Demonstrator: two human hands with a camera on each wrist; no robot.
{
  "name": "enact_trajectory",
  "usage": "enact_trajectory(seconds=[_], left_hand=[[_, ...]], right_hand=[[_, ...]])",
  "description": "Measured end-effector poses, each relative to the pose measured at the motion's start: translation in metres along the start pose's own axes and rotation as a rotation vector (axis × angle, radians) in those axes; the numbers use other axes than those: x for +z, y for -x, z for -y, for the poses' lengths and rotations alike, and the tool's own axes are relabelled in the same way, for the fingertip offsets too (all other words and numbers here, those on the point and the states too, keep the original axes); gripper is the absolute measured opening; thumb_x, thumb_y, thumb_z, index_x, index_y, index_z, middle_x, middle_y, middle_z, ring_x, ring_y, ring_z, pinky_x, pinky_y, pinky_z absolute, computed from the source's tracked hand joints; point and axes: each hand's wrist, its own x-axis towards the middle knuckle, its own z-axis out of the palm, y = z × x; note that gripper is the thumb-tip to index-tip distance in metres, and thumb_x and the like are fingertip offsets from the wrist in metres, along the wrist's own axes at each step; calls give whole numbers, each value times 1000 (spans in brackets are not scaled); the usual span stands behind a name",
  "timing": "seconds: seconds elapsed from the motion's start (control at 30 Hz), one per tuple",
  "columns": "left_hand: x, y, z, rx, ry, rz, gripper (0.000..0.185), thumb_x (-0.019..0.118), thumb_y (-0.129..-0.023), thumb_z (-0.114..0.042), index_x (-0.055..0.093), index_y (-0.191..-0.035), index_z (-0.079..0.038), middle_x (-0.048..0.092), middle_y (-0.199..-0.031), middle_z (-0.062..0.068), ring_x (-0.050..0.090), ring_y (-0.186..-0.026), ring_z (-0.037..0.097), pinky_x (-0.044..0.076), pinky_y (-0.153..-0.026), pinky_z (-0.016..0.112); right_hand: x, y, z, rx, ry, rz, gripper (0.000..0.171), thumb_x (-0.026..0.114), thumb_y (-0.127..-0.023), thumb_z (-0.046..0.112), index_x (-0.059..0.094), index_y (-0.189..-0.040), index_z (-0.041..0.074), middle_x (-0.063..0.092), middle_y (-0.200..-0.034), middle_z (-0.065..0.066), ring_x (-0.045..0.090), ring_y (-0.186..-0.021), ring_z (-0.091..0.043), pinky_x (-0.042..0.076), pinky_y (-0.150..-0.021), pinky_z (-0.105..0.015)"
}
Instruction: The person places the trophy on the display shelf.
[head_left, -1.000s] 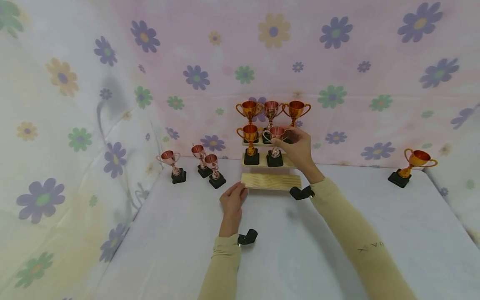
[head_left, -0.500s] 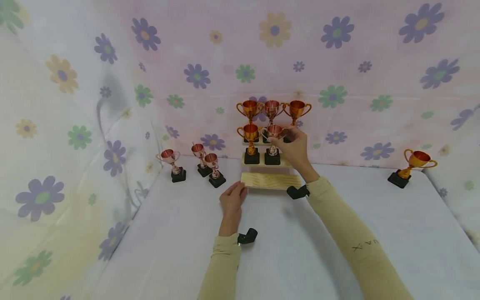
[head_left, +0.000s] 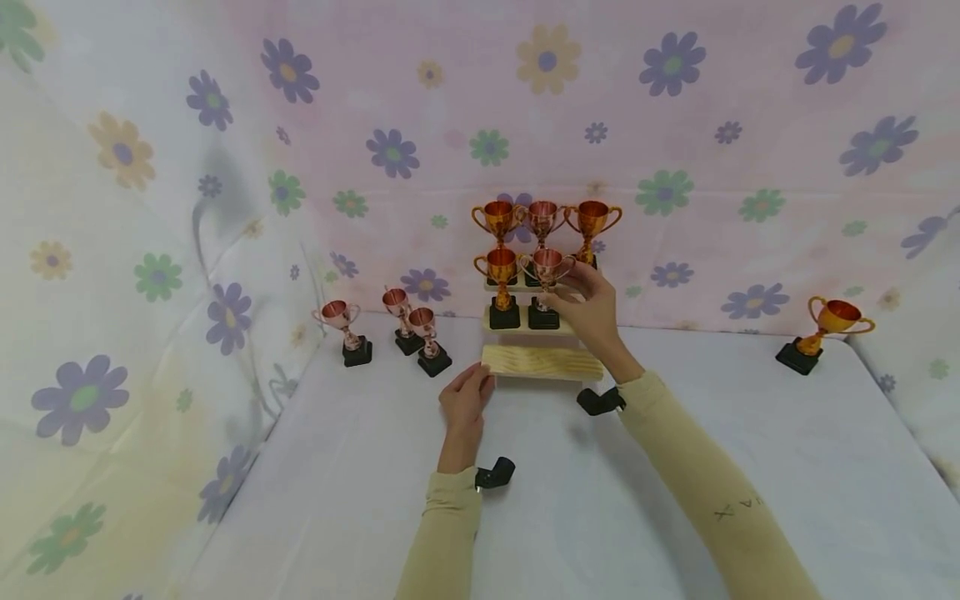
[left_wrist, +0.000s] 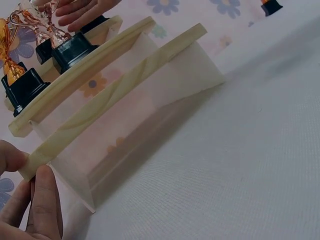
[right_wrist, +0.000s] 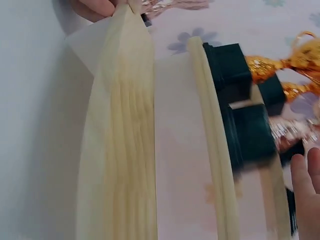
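Your right hand (head_left: 592, 312) was up at the middle step of the wooden tiered stand (head_left: 542, 362), fingers loosely curved beside the rose-coloured trophy (head_left: 546, 287); whether they touched its cup, you could not tell from the head view. That trophy stood upright on the middle step, just right of a gold trophy (head_left: 502, 287) on the same step, their black bases side by side. Your left hand (head_left: 465, 400) pinched the left end of the stand's lowest step; in the left wrist view the thumb and fingers (left_wrist: 42, 200) closed on the plank's corner. Three more trophies (head_left: 543, 221) stood in a row on the top step, against the flowered cloth backdrop. Three rose trophies (head_left: 397, 325) stood on the white table (head_left: 525, 517) to the left of the stand, and a single gold trophy (head_left: 825, 329) stood well apart at the far right.
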Motion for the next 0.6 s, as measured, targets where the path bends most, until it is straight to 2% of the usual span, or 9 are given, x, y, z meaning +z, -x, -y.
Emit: enact_trajectory(seconds=[0.07, 0.13, 0.27, 0.33, 0.43, 0.5, 0.6], left_hand=[[1, 0, -1, -5, 0, 0, 31, 74, -91, -4, 70, -121, 4, 67, -115, 18, 70, -94, 17, 61, -88, 28], [1, 0, 0, -8, -3, 3, 31, 74, -91, -5, 69, -121, 4, 67, -116, 18, 70, -94, 17, 61, -89, 28], [1, 0, 1, 0, -14, 7, 31, 74, -92, -5, 69, -121, 4, 67, -116, 18, 70, -94, 17, 61, -87, 26], [0, 0, 0, 4, -17, 9, 31, 73, -92, -5, 70, -121, 4, 67, -115, 18, 70, -94, 17, 61, -86, 25], [0, 0, 0, 10, -21, 12, 30, 74, -91, -5, 70, -120, 4, 67, -114, 18, 70, -93, 17, 61, -85, 25], [-1, 1, -1, 13, -23, 16, 30, 74, -91, -5, 70, -119, 4, 67, -114, 17, 70, -93, 16, 61, -85, 25], [-1, 1, 0, 20, -18, 16, 30, 74, -91, -5, 70, -119, 5, 67, -112, 17, 70, -91, 16, 61, -85, 25]], right_hand=[[-12, 4, -4, -37, -26, -11, 53, 78, -82, -11, 58, -131, -10, 61, -125, -26, 62, -114, -37, 57, -99, -39], [-29, 9, -2, -72, -45, -44, 53, 76, -82, -14, 57, -131, -12, 60, -126, -27, 61, -115, -36, 57, -99, -35], [-73, 19, 4, -104, -158, -152, 48, 71, -81, -22, 56, -126, -20, 68, -116, -14, 66, -108, -26, 59, -93, -27], [-99, 28, 4, -93, -217, -234, 44, 70, -81, -23, 60, -123, -18, 70, -109, -7, 67, -103, -21, 60, -89, -24], [-143, 47, 1, -15, -230, -414, 37, 73, -81, -19, 68, -116, -9, 71, -102, -4, 67, -96, -17, 59, -84, -19], [-174, 64, -4, 70, -156, -559, 32, 77, -83, -12, 73, -111, 1, 70, -98, -2, 64, -93, -13, 57, -80, -13], [-218, 87, -12, 156, -59, -791, 26, 82, -81, -5, 75, -102, 10, 66, -91, 2, 60, -87, -10, 53, -73, -9]])
